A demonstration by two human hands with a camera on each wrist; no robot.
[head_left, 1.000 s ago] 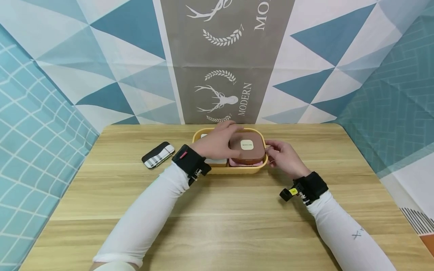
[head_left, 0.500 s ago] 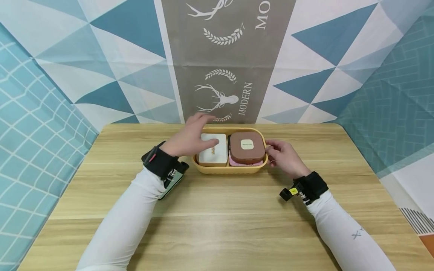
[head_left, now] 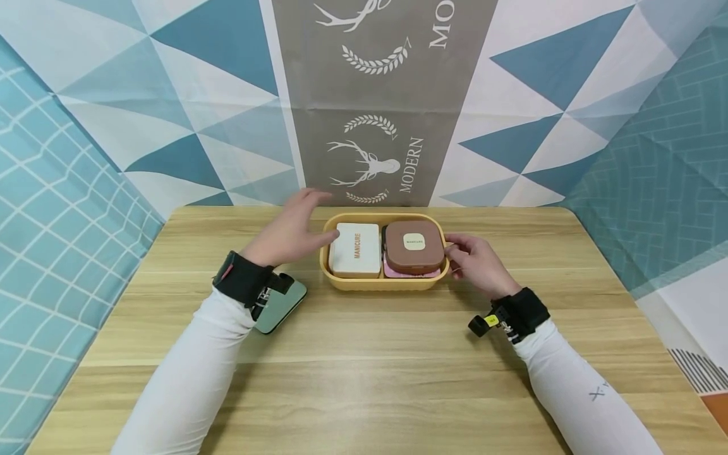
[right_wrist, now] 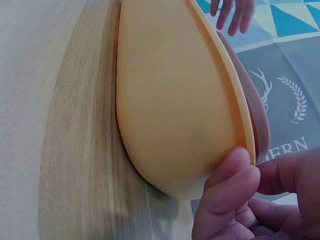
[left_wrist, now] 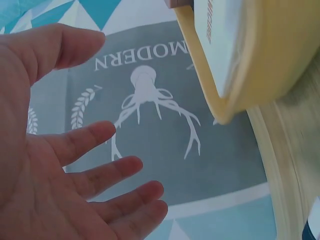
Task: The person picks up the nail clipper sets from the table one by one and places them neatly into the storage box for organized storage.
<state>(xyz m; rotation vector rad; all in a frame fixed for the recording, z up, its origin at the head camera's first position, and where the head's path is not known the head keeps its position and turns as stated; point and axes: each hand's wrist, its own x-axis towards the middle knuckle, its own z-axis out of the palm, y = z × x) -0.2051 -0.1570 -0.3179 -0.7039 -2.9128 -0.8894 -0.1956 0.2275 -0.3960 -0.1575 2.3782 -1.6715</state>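
A yellow oval basket [head_left: 387, 285] stands near the back of the wooden table. In it lies a white case [head_left: 356, 249] lettered MANICURE. Beside that, a brown square case [head_left: 415, 253] with a pale label rests on top of a pink item [head_left: 412, 275]. My right hand [head_left: 476, 264] pinches the basket's right rim between thumb and fingers, as the right wrist view also shows. Left of the basket, my left hand [head_left: 290, 234] is held with spread fingers and nothing in them. Its thumb tip appears close to the white case; contact cannot be told.
A green flat case [head_left: 282, 306] lies on the table, partly hidden under the left wrist. A white and dark object [left_wrist: 313, 225] shows at the left wrist view's lower edge. A patterned cloth [head_left: 375, 95] hangs behind the table's back edge.
My left hand has moved left, off the brown case and out of the basket. The green case has come into view; the plaid case is now hidden behind that arm. The right hand keeps its place.
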